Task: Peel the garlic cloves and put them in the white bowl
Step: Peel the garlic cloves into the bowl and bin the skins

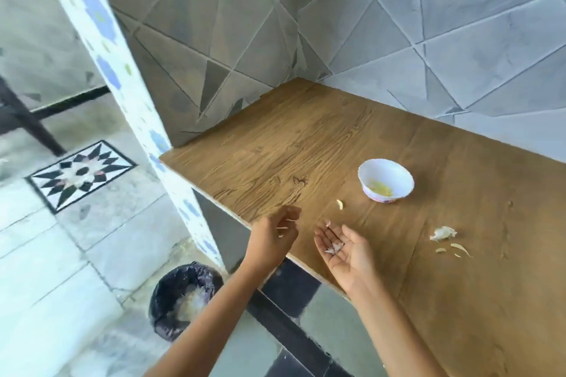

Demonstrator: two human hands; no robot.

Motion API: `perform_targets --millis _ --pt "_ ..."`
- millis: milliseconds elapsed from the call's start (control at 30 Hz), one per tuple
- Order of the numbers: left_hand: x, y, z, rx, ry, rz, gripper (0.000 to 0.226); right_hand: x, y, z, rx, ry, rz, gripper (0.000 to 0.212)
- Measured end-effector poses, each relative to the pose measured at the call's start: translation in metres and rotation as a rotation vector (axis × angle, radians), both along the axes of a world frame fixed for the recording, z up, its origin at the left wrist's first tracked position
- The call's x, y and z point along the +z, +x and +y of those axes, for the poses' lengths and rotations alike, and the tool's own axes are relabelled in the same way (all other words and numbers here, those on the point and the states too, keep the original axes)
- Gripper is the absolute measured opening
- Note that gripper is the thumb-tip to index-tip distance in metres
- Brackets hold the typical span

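While the right hand [343,249] lies open, palm up, carrying skins [333,248], the left hand [272,236] curls beside flakes [282,227], grip unclear. Peel-clearing, I judge; next the clove [340,204] past the right fingertips [329,225] goes into the bowl [396,173] beyond.

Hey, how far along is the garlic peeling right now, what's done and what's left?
Done: the white bowl already holds pale yellow peeled cloves. In hand: the right hand lies open with peel scraps on its palm, and the left hand has flakes at its fingertips. Left: one clove lies on the counter near the bowl, plus a garlic clump farther right.
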State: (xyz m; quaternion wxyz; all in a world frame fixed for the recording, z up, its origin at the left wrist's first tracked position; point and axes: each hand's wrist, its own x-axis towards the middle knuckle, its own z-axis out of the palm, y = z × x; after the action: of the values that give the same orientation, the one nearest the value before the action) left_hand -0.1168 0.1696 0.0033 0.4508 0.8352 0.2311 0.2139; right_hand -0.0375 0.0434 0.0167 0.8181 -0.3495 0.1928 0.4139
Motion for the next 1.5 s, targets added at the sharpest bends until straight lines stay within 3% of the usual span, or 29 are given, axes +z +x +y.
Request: perform_targets --millis 200,367,600,767,1033,1167,1300,1400,1500 --pt "-0.020 -0.105 0.050 0.473 -0.160 0.010 0.026 -0.015 -0.056 0.089 0.404 0.006 0.005 0.032" --pt "-0.039 -0.178 0.093 0.707 -0.215 0.040 0.026 -0.045 -0.109 0.169 0.609 -0.027 0.043 0.030" --pt "-0.090 -0.224 0.181 0.708 -0.306 0.211 0.032 -0.117 -0.143 0.278 0.651 -0.149 0.069 0.028" --pt "-0.159 -0.226 0.261 0.699 -0.369 0.268 0.029 -0.186 -0.154 0.354 0.633 -0.247 0.059 0.027" --pt "-0.358 -0.206 0.340 0.696 -0.521 0.300 0.025 -0.377 -0.150 0.429 0.634 -0.438 0.049 0.029" --pt "-0.463 -0.205 0.347 0.748 -0.535 0.317 0.023 -0.466 -0.147 0.440 0.750 -0.536 0.009 0.051" --pt "-0.536 -0.204 0.338 0.703 -0.579 0.413 0.024 -0.524 -0.146 0.438 0.977 -0.679 -0.220 0.096" --pt "-0.562 -0.202 0.326 0.688 -0.604 0.458 0.027 -0.553 -0.143 0.436 1.020 -0.687 0.034 0.079" --pt "-0.554 -0.189 0.313 0.683 -0.673 0.214 0.031 -0.565 -0.141 0.436 0.980 -0.620 0.111 0.078"
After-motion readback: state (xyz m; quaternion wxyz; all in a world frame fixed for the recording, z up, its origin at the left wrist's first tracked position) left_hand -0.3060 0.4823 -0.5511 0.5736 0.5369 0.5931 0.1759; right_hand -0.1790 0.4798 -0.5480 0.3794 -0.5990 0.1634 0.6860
